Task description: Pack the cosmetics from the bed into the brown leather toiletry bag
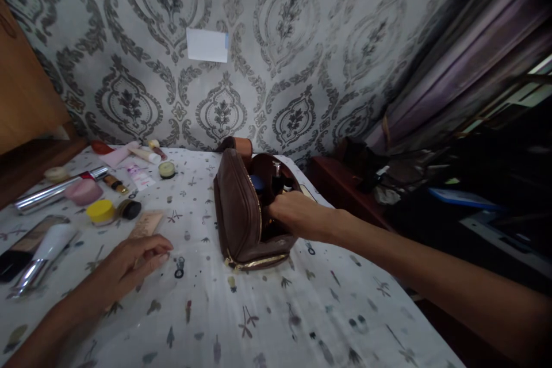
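Observation:
A brown zip pouch point(239, 213) stands open in the middle of the patterned cloth, with bottles and a blue-capped item showing inside. My right hand point(293, 214) reaches into its open top; the fingertips are hidden inside, so what they hold cannot be made out. My left hand point(133, 261) lies on the cloth to the left, fingers stretched flat and loosely together, touching the near end of a beige flat tube point(146, 224). It holds nothing.
Cosmetics are scattered at the left: a yellow-lidded jar point(100, 211), a pink sponge point(84, 191), a silver tube point(56, 190), a white bottle point(45, 256), a small round tin point(167, 169). A dark cluttered side table point(388, 184) stands to the right.

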`<act>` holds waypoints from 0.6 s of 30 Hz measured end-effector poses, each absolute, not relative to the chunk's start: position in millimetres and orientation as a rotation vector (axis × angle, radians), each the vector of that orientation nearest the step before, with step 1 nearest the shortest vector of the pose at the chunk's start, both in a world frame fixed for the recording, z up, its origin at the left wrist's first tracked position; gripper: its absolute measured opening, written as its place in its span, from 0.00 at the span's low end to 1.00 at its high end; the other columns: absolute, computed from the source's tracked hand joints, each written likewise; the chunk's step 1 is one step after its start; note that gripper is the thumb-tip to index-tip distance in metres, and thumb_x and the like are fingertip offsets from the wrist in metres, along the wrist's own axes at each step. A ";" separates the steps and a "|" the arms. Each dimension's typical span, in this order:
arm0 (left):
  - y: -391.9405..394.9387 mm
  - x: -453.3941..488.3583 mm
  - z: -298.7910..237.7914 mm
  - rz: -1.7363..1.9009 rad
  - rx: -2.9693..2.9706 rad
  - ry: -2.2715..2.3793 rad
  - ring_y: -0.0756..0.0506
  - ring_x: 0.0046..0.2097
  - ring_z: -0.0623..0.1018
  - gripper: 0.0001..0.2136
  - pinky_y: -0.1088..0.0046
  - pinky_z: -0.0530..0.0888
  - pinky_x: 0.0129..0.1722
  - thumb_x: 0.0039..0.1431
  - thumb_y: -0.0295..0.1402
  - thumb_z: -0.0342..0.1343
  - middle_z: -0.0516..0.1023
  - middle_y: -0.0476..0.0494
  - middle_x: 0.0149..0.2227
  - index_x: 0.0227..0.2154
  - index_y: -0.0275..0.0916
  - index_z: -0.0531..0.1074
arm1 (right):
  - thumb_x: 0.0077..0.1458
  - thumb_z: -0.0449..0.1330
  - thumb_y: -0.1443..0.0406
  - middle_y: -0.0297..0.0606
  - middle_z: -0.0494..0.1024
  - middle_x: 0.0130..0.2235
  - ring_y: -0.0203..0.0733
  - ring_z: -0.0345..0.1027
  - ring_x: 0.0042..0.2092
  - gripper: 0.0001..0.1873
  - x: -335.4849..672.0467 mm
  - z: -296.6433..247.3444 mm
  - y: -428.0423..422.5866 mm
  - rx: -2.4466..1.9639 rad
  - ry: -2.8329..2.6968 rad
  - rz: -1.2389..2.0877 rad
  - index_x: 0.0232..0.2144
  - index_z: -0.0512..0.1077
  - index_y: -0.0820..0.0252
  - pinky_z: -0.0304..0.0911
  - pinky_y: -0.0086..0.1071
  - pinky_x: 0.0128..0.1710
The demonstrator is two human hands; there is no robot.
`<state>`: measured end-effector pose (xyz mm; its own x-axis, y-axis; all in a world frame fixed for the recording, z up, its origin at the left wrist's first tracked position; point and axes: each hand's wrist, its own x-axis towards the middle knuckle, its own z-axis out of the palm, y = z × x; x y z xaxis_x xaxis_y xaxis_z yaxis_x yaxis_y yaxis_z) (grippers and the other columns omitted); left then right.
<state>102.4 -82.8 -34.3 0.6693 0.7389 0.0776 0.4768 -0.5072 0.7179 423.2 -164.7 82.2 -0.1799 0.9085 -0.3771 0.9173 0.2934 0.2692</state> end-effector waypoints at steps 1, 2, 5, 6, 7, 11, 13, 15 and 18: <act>-83.0 102.4 -33.5 0.481 2.201 0.934 0.46 0.33 0.76 0.19 0.76 0.65 0.26 0.64 0.51 0.47 0.78 0.49 0.30 0.36 0.43 0.75 | 0.55 0.57 0.76 0.53 0.82 0.39 0.50 0.78 0.43 0.14 424.1 80.5 -163.9 1.637 2.099 -0.008 0.41 0.78 0.66 0.65 0.32 0.36; -83.2 102.3 -32.5 0.463 2.206 0.940 0.45 0.34 0.76 0.18 0.75 0.66 0.27 0.63 0.51 0.47 0.78 0.49 0.31 0.37 0.44 0.75 | 0.55 0.57 0.76 0.53 0.82 0.39 0.50 0.78 0.42 0.15 425.0 79.0 -163.2 1.645 2.096 0.004 0.42 0.78 0.66 0.65 0.32 0.35; -84.2 102.2 -29.9 0.438 2.236 0.948 0.47 0.32 0.74 0.18 0.75 0.66 0.28 0.63 0.50 0.47 0.78 0.50 0.31 0.38 0.44 0.76 | 0.55 0.57 0.76 0.53 0.82 0.38 0.51 0.78 0.42 0.15 426.7 76.4 -161.6 1.648 2.117 0.003 0.42 0.78 0.64 0.65 0.32 0.35; -84.6 102.4 -29.4 0.431 2.242 0.955 0.47 0.31 0.74 0.18 0.75 0.65 0.28 0.63 0.50 0.47 0.78 0.51 0.31 0.38 0.45 0.76 | 0.54 0.58 0.76 0.52 0.82 0.38 0.51 0.78 0.42 0.14 426.8 76.4 -161.2 1.645 2.127 -0.003 0.41 0.78 0.64 0.64 0.32 0.35; -84.9 102.6 -28.9 0.426 2.245 0.961 0.47 0.30 0.74 0.17 0.75 0.65 0.27 0.63 0.50 0.47 0.78 0.51 0.31 0.38 0.44 0.76 | 0.54 0.58 0.76 0.52 0.82 0.38 0.51 0.78 0.42 0.14 426.6 76.6 -160.9 1.645 2.132 -0.005 0.41 0.79 0.64 0.64 0.32 0.34; -85.6 104.2 -28.3 0.409 2.239 0.950 0.47 0.31 0.74 0.17 0.75 0.64 0.28 0.63 0.49 0.47 0.77 0.52 0.30 0.36 0.44 0.75 | 0.55 0.58 0.75 0.51 0.82 0.35 0.50 0.78 0.40 0.11 423.2 79.3 -159.3 1.674 2.091 0.021 0.36 0.80 0.65 0.64 0.32 0.35; -85.4 104.9 -27.9 0.399 2.239 0.939 0.47 0.31 0.73 0.18 0.75 0.64 0.28 0.63 0.49 0.47 0.76 0.51 0.29 0.36 0.44 0.75 | 0.55 0.58 0.75 0.52 0.82 0.34 0.51 0.78 0.40 0.11 420.4 81.0 -158.0 1.697 2.051 0.042 0.34 0.80 0.65 0.65 0.32 0.35; -85.0 105.3 -27.4 0.402 2.245 0.927 0.46 0.31 0.73 0.18 0.74 0.64 0.28 0.63 0.49 0.46 0.76 0.51 0.29 0.35 0.43 0.76 | 0.55 0.57 0.76 0.54 0.82 0.35 0.53 0.78 0.40 0.11 417.6 82.7 -156.2 1.707 2.021 0.058 0.34 0.80 0.66 0.66 0.34 0.35; -84.6 105.7 -26.5 0.385 2.261 0.930 0.47 0.30 0.73 0.19 0.74 0.63 0.27 0.64 0.49 0.46 0.77 0.50 0.29 0.36 0.43 0.76 | 0.54 0.57 0.77 0.55 0.82 0.37 0.56 0.78 0.42 0.12 414.1 84.8 -153.2 1.698 1.991 0.065 0.36 0.80 0.67 0.68 0.36 0.36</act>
<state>105.7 -84.6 -26.5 0.7045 0.7094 0.0210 0.5172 -0.5334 0.6693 414.1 -153.2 84.8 -0.0810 0.9329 -0.3508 0.9083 0.2140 0.3595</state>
